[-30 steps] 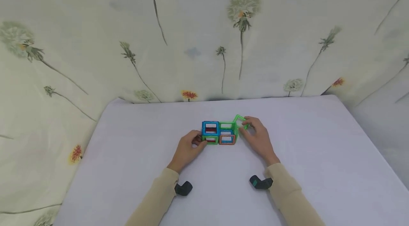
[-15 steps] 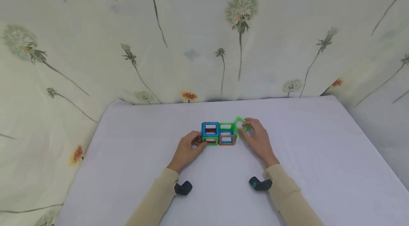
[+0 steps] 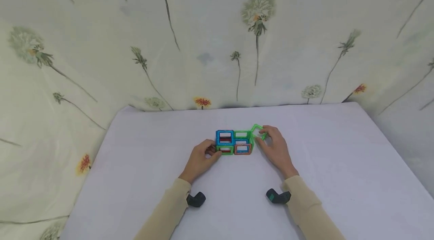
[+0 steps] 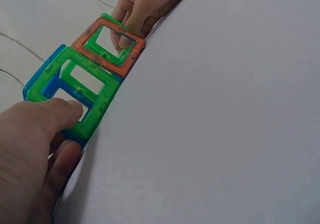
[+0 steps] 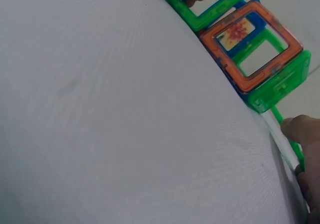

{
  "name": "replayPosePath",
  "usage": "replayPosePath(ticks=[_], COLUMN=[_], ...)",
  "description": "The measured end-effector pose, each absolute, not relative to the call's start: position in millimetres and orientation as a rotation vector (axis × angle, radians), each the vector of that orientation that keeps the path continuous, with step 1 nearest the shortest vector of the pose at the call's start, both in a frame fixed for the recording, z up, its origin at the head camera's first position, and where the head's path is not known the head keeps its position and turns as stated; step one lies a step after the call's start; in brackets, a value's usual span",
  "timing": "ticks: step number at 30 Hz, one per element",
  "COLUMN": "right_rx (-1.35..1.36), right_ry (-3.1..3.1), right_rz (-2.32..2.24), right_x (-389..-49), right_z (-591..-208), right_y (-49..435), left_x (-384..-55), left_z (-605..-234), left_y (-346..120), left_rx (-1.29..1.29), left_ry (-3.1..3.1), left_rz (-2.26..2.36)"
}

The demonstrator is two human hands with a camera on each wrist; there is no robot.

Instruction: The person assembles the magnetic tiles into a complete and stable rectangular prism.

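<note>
Two joined box shapes of magnetic tiles stand on the white cloth. The left box has a blue tile [image 3: 225, 144] on top and a green tile [image 4: 92, 121] in front. An orange tile [image 5: 222, 43] fronts the right box, whose top is open, with a green tile [image 5: 282, 83] on its right side. My left hand [image 3: 200, 159] grips the left end, thumb on the front green tile. Between thumb and fingers, my right hand [image 3: 276, 149] pinches a loose-looking green tile [image 3: 256, 126] at the right box's far right corner. Whether it touches the box is unclear.
A white cloth [image 3: 237, 202] covers the table. Behind it hangs a curtain [image 3: 203, 25] printed with dandelions. Each wrist wears a small black camera, one at the left [image 3: 196, 199] and one at the right [image 3: 278, 196].
The green tile in my right hand leans slightly more to the right. Both hands keep their grip, and the head view has shifted a little.
</note>
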State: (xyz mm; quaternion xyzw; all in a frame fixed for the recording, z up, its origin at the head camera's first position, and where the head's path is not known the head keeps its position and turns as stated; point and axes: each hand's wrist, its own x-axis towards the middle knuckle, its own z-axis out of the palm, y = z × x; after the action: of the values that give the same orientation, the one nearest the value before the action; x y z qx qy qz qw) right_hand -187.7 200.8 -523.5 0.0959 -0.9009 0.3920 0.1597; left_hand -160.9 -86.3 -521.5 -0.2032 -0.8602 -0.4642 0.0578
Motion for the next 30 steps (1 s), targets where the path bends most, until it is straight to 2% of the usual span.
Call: replayPosePath(ticks=[12, 30], right_rx=[0.262, 0.386], right_ry=[-2.462, -2.277], right_rz=[1.277, 1.502], right_x=[-186.5, -184.9], right_z=[-527.9, -523.1], right_y=[204.9, 204.0], left_x=[-159.0, -161.9], left_z=[-521.9, -522.4], left_y=[-86.2, -89.1], left_rx=[-0.614, -0.581], left_ry=[-2.643, -2.659], left_rz=[-1.393, -1.393])
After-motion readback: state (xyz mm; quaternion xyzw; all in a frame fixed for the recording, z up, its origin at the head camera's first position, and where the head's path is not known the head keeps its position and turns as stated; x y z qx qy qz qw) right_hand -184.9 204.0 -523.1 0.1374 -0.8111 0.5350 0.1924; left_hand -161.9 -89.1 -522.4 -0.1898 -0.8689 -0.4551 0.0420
